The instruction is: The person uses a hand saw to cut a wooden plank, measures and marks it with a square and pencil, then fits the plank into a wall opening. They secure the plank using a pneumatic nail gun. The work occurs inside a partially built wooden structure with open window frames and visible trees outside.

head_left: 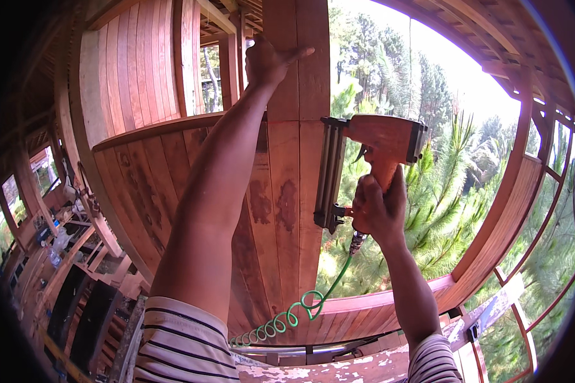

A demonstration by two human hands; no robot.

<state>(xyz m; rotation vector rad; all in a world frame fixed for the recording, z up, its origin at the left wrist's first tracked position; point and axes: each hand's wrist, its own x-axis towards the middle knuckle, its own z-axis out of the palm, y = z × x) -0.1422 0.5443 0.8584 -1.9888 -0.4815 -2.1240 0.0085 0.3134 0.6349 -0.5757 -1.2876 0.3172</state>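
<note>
My right hand (382, 203) is wrapped round the grip of an orange pneumatic nail gun (383, 137). Its dark magazine (329, 175) stands upright along the right edge of a wooden board (298, 86); whether it touches cannot be told. From the base of the grip hangs a green coiled air hose (287, 320), running down to the left. My left arm is stretched up high, and the left hand (266, 64) grips the left edge of that upper board, thumb across its face and fingers curled. A panel of upright reddish planks (262, 210) lies below, some darkly stained.
A large window opening with green pines (453, 172) outside lies to the right, above a wooden sill (396, 290). Timber pieces (96, 313) and clutter fill the lower left. A plank with flaking paint (338, 371) crosses the lower edge. Another plank wall (137, 70) stands upper left.
</note>
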